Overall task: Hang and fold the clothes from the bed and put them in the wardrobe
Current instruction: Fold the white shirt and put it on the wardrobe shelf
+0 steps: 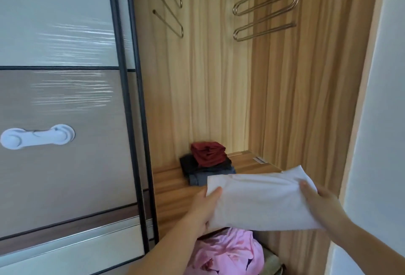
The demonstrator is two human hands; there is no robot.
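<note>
You hold the folded white garment above the front edge of the wardrobe shelf, your left hand and right hand each clamped on 1 end, thumbs on top, fingers hidden beneath. A folded stack sits at the shelf's back edge.

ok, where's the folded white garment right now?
In the head view it's lower right, held between the left hand and right hand: the folded white garment hovers over the wooden shelf, beside the clothes stack.
</note>
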